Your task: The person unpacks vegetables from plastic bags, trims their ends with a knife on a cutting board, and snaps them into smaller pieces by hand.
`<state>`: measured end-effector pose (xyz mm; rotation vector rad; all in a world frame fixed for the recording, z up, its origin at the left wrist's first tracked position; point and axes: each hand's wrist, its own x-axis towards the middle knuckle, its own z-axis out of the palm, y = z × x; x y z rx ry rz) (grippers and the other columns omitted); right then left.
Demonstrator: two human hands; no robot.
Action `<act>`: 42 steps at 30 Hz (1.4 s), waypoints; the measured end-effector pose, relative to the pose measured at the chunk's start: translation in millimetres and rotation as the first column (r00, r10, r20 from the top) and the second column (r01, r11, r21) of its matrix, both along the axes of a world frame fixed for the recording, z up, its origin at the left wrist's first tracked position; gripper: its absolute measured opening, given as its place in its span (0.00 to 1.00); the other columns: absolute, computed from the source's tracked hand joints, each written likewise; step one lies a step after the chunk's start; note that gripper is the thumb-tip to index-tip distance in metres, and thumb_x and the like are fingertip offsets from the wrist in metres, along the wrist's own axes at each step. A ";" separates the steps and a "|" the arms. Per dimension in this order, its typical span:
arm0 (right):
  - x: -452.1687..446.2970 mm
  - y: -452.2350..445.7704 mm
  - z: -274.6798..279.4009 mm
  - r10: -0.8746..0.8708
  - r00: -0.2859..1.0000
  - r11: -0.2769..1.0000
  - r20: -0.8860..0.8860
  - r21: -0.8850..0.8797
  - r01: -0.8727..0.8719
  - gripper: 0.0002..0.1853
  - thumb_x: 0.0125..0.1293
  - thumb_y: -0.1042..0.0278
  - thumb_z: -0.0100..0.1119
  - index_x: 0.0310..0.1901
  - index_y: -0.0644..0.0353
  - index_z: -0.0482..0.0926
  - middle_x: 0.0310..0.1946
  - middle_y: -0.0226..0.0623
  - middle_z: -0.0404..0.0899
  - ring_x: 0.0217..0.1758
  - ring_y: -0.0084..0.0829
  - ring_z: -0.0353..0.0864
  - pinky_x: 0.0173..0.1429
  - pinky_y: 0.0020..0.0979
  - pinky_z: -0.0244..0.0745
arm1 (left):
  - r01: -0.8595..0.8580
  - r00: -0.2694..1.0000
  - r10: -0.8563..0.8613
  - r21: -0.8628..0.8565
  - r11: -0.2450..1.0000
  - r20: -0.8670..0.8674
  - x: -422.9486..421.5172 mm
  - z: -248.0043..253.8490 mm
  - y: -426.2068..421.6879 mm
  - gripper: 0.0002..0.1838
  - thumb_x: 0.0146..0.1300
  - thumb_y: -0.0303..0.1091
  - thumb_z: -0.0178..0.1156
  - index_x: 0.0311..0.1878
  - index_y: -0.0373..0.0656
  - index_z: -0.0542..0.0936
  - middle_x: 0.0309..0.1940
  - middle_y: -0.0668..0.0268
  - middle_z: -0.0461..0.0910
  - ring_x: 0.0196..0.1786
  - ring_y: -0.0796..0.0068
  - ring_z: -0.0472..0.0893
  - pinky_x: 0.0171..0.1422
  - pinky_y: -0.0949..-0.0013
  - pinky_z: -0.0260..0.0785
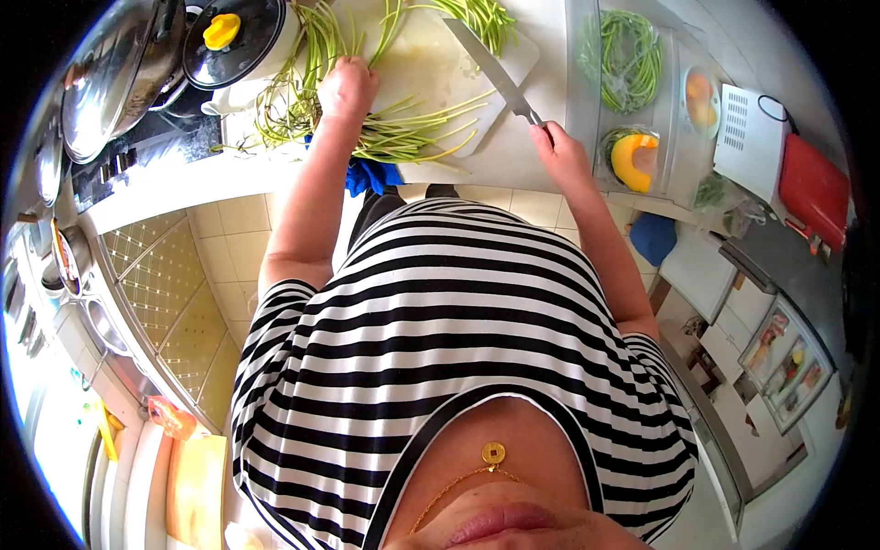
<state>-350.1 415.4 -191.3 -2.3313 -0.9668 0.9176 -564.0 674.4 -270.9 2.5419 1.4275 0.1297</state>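
Striped shirt (458,321); knife (500,81) across board (426,66) edge, centre open.

Bare cutting board (426,64) offers passage between the green stalks (399,142) and the knife (495,72)

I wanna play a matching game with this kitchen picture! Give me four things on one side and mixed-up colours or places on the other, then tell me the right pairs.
Things:
1. Knife
2. Left hand
3. Lid knob
4. Shirt

Colours and places:
A. Yellow
B. Black and white stripes
C. In the right hand
D. At the green stems

Right pairs: 1-C, 2-D, 3-A, 4-B.
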 end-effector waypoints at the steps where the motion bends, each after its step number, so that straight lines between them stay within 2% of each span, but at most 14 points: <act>1: -2.2 -1.0 1.2 -0.001 1.000 1.000 -0.001 0.001 0.001 0.18 0.67 0.49 0.51 0.39 0.59 0.74 0.21 0.45 0.74 0.23 0.43 0.74 0.31 0.37 0.68 | 0.001 1.000 -0.001 0.001 1.000 -0.001 -0.4 6.0 0.2 0.12 0.58 0.42 0.55 0.32 0.44 0.79 0.37 0.57 0.79 0.35 0.53 0.81 0.38 0.55 0.75; 3: -4.9 -3.3 1.5 -0.007 1.000 1.000 0.007 -0.012 0.007 0.18 0.68 0.50 0.51 0.38 0.60 0.73 0.21 0.45 0.74 0.23 0.42 0.73 0.31 0.37 0.68 | -0.093 0.994 0.095 -0.037 0.995 0.056 -1.7 15.2 -0.9 0.12 0.55 0.42 0.57 0.31 0.44 0.79 0.37 0.58 0.79 0.37 0.55 0.81 0.40 0.56 0.75; 8: -4.4 -14.9 -7.2 -0.012 1.000 0.999 -0.028 0.045 0.013 0.19 0.68 0.51 0.51 0.37 0.62 0.73 0.21 0.46 0.73 0.23 0.41 0.72 0.31 0.37 0.67 | -0.075 0.977 0.075 -0.009 0.997 0.202 -17.9 2.2 -5.8 0.10 0.51 0.42 0.62 0.32 0.47 0.80 0.35 0.62 0.79 0.33 0.57 0.81 0.37 0.58 0.75; 10: -6.2 -18.2 -7.4 -0.026 0.999 0.998 -0.026 0.061 0.028 0.19 0.68 0.51 0.50 0.37 0.63 0.73 0.20 0.45 0.72 0.22 0.40 0.71 0.31 0.36 0.67 | 0.051 0.959 -0.060 0.042 0.998 0.277 -21.8 -15.2 -12.7 0.09 0.52 0.42 0.62 0.31 0.47 0.80 0.34 0.64 0.79 0.28 0.59 0.81 0.34 0.59 0.75; 11: -7.4 -19.5 -6.9 -0.043 0.999 0.996 -0.029 0.080 0.045 0.19 0.68 0.51 0.50 0.37 0.63 0.73 0.20 0.44 0.71 0.22 0.38 0.70 0.31 0.35 0.67 | 0.109 0.942 -0.121 0.056 0.992 0.314 -18.8 9.9 -23.6 0.08 0.53 0.41 0.62 0.32 0.48 0.80 0.34 0.64 0.80 0.26 0.60 0.80 0.31 0.61 0.75; 12: -8.1 -20.5 -7.0 -0.060 0.998 0.993 -0.032 0.100 0.063 0.19 0.68 0.51 0.50 0.38 0.63 0.73 0.19 0.43 0.71 0.22 0.37 0.70 0.31 0.35 0.67 | 0.202 0.916 -0.234 0.127 0.971 0.327 -21.8 -22.8 -27.9 0.07 0.55 0.40 0.61 0.30 0.47 0.79 0.32 0.63 0.79 0.26 0.60 0.80 0.30 0.61 0.74; 14: -9.4 -24.9 -11.8 -0.080 0.995 0.988 -0.052 0.129 0.086 0.19 0.69 0.51 0.50 0.38 0.63 0.73 0.19 0.43 0.70 0.22 0.35 0.69 0.31 0.34 0.67 | 0.238 0.951 -0.252 0.095 0.967 0.178 -16.4 -8.4 -41.1 0.07 0.56 0.38 0.59 0.28 0.46 0.78 0.30 0.63 0.77 0.25 0.59 0.80 0.28 0.61 0.74; 19: -12.7 -24.5 -0.6 -0.096 0.993 0.986 -0.068 0.129 0.104 0.18 0.68 0.51 0.51 0.40 0.61 0.73 0.20 0.42 0.71 0.22 0.35 0.71 0.31 0.34 0.67 | 0.204 0.939 -0.224 0.100 0.974 0.260 -16.0 -14.3 -48.2 0.07 0.58 0.37 0.57 0.29 0.46 0.77 0.29 0.62 0.76 0.26 0.58 0.80 0.30 0.60 0.74; 22: -15.1 -17.4 14.3 0.042 0.999 0.998 -0.008 0.056 -0.041 0.17 0.67 0.51 0.52 0.39 0.60 0.73 0.22 0.43 0.74 0.25 0.41 0.75 0.32 0.36 0.68 | 0.208 0.929 -0.230 0.103 0.973 0.291 -17.2 -12.0 -50.1 0.06 0.60 0.37 0.57 0.31 0.47 0.79 0.29 0.63 0.76 0.28 0.58 0.80 0.31 0.59 0.74; 24: -13.0 -14.0 10.9 0.224 0.964 0.971 0.144 0.056 -0.233 0.17 0.66 0.50 0.53 0.36 0.58 0.73 0.24 0.44 0.77 0.28 0.47 0.77 0.32 0.41 0.70 | 0.200 0.946 -0.214 0.081 0.976 0.244 -16.3 -10.7 -50.5 0.06 0.61 0.37 0.56 0.33 0.48 0.80 0.30 0.63 0.76 0.30 0.58 0.80 0.32 0.59 0.74; 27: -9.2 -8.8 7.0 0.312 0.915 0.944 0.254 0.027 -0.330 0.17 0.66 0.49 0.53 0.35 0.57 0.72 0.25 0.44 0.78 0.29 0.50 0.77 0.32 0.45 0.70 | 0.200 0.952 -0.214 0.085 0.976 0.217 -15.5 -11.0 -50.9 0.06 0.61 0.37 0.56 0.33 0.49 0.80 0.30 0.64 0.76 0.30 0.59 0.80 0.32 0.59 0.73; 37: -6.6 -0.2 20.8 0.382 0.906 0.924 0.184 -0.056 -0.378 0.17 0.67 0.51 0.53 0.36 0.58 0.71 0.24 0.47 0.76 0.29 0.51 0.76 0.32 0.43 0.69 | 0.203 0.949 -0.217 0.080 0.976 0.230 -16.9 -14.6 -49.6 0.06 0.60 0.36 0.56 0.37 0.50 0.81 0.30 0.65 0.76 0.31 0.61 0.80 0.33 0.60 0.73; 39: -8.7 1.7 16.4 0.410 0.894 0.912 0.182 -0.108 -0.396 0.18 0.65 0.48 0.53 0.35 0.57 0.72 0.24 0.45 0.78 0.28 0.50 0.78 0.31 0.46 0.70 | 0.195 0.974 -0.193 -0.004 0.981 0.120 -16.4 -13.0 -48.9 0.10 0.61 0.39 0.56 0.43 0.54 0.82 0.37 0.67 0.79 0.36 0.61 0.82 0.38 0.62 0.75; 42: -15.8 10.1 11.1 0.412 0.894 0.911 0.175 -0.113 -0.397 0.18 0.66 0.48 0.53 0.35 0.57 0.71 0.24 0.46 0.78 0.28 0.51 0.78 0.32 0.46 0.71 | 0.196 0.976 -0.191 -0.034 0.980 0.106 -17.1 -16.3 -48.0 0.10 0.62 0.38 0.55 0.44 0.54 0.82 0.38 0.67 0.79 0.37 0.60 0.81 0.39 0.61 0.75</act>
